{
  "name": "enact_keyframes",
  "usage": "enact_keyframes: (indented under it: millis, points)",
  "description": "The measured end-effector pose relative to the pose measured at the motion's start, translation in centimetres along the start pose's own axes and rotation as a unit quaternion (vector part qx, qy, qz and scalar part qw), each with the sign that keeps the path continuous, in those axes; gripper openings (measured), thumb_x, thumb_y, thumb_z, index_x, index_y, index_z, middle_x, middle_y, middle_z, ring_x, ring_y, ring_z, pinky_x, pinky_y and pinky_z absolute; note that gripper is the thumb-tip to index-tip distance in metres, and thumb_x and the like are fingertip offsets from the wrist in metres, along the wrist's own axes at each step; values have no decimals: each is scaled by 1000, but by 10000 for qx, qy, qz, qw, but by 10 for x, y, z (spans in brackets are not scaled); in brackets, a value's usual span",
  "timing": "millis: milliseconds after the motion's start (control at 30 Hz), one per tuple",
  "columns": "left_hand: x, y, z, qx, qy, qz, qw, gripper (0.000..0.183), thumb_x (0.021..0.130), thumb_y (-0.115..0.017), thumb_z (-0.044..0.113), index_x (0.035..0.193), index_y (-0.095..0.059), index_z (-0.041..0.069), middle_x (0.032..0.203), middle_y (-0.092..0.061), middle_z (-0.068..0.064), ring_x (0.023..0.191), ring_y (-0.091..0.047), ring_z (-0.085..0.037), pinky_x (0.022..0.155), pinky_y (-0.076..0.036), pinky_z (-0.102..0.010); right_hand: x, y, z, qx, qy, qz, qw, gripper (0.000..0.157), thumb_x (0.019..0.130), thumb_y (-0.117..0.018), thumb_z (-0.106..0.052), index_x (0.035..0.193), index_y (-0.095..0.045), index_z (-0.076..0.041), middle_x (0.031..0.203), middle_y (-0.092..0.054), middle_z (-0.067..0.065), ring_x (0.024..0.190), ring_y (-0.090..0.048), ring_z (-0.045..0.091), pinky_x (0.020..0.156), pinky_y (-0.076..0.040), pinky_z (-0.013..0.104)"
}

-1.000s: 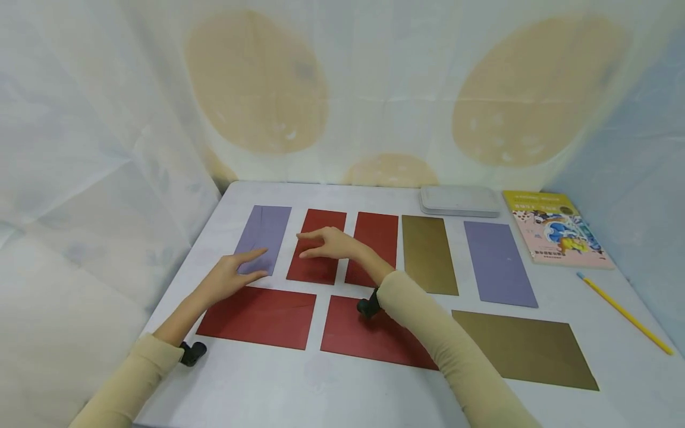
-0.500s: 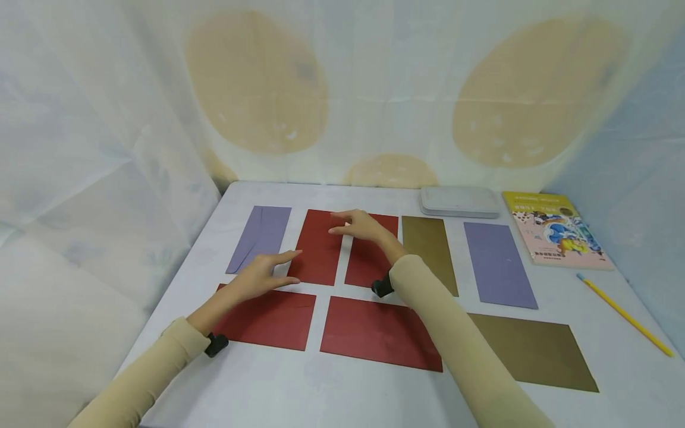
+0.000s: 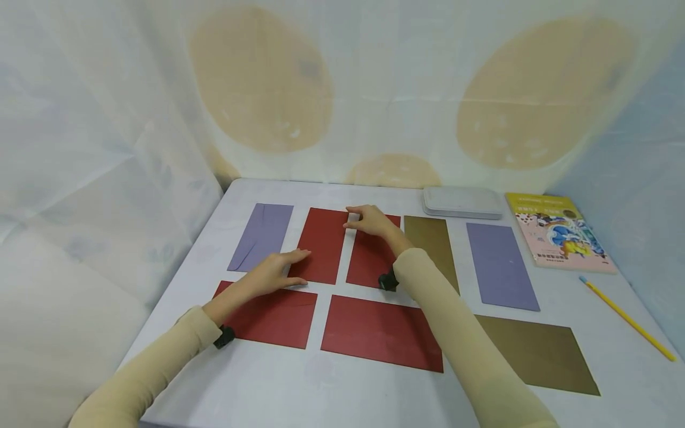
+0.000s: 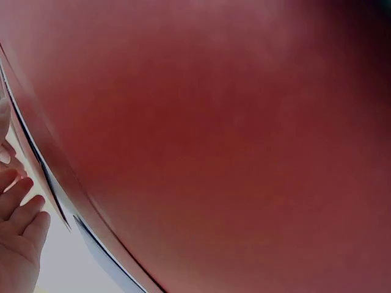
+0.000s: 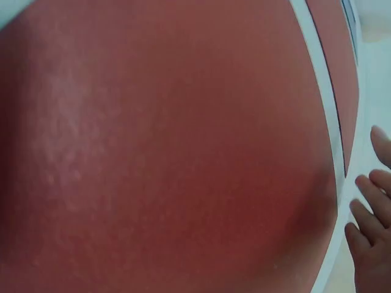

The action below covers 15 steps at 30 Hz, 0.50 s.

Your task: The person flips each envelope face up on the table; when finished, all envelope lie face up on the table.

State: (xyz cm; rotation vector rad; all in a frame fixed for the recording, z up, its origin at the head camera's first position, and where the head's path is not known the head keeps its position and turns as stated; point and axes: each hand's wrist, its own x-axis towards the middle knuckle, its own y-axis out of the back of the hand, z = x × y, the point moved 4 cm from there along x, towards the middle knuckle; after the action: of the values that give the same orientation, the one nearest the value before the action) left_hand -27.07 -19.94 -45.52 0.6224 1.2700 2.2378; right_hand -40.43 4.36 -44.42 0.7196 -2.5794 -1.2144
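Observation:
In the head view a red envelope-like rectangle [image 3: 320, 238] lies flat in the back row, second from the left. My left hand [image 3: 270, 274] is at its lower left corner, thumb and fingers spread apart. Over its upper right edge is my right hand [image 3: 373, 221], fingertips pointing left with a gap between thumb and fingers. Whether either hand touches it I cannot tell. A purple envelope [image 3: 260, 238] with flap lines lies to its left, and another red rectangle [image 3: 368, 267] to its right, partly under my right hand. Both wrist views show mostly red surface.
Two red rectangles [image 3: 382, 333] [image 3: 273, 318] and a gold one [image 3: 540, 351] lie in the front row. Further right in the back row are a gold rectangle [image 3: 430, 244] and a purple one [image 3: 503, 267]. A white case [image 3: 462, 202], a book [image 3: 559, 235] and a yellow pencil [image 3: 626, 318] lie beyond.
Both hands have moved right. My left hand has left the purple envelope for the red one's lower left corner; my right has shifted up to that red one's upper right edge.

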Motion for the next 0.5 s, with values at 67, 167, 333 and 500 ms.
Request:
enact_keyframes:
  millis: [67, 167, 333, 500]
  points:
    - [1, 0, -1, 129, 32, -8, 9999, 77, 79, -80, 35, 140, -49, 0, 139, -50, -19, 130, -46, -30, 101, -41, -43, 1, 0, -1, -261, -1, -28, 9997, 61, 92, -66, -28, 144, -44, -6, 113, -60, 28, 82, -49, 23, 76, -38, 36]
    - [3, -1, -4, 315, 116, -6, 9994, 81, 78, -80, 37, 139, -47, -5, 139, -49, -21, 129, -46, -33, 100, -42, -44, 4, -1, -1, -664, 14, -117, 9977, 61, 94, -64, -28, 145, -42, -4, 142, -42, 27, 118, -50, 31, 96, -38, 39]
    - [4, -2, -6, 404, 241, -37, 9989, 84, 78, -79, 40, 139, -46, -7, 138, -50, -21, 126, -49, -33, 97, -44, -42, 7, -5, -1, -913, -192, -333, 9951, 63, 95, -62, -29, 148, -37, -5, 151, -27, 27, 139, -27, 38, 111, -26, 46]
    - [4, -1, -6, 334, 331, -85, 9989, 80, 79, -79, 40, 138, -48, -6, 136, -52, -19, 124, -52, -29, 96, -45, -41, 7, -7, -1, -1027, -248, -364, 9937, 63, 95, -62, -28, 148, -37, -4, 151, -30, 25, 139, -29, 37, 111, -27, 45]
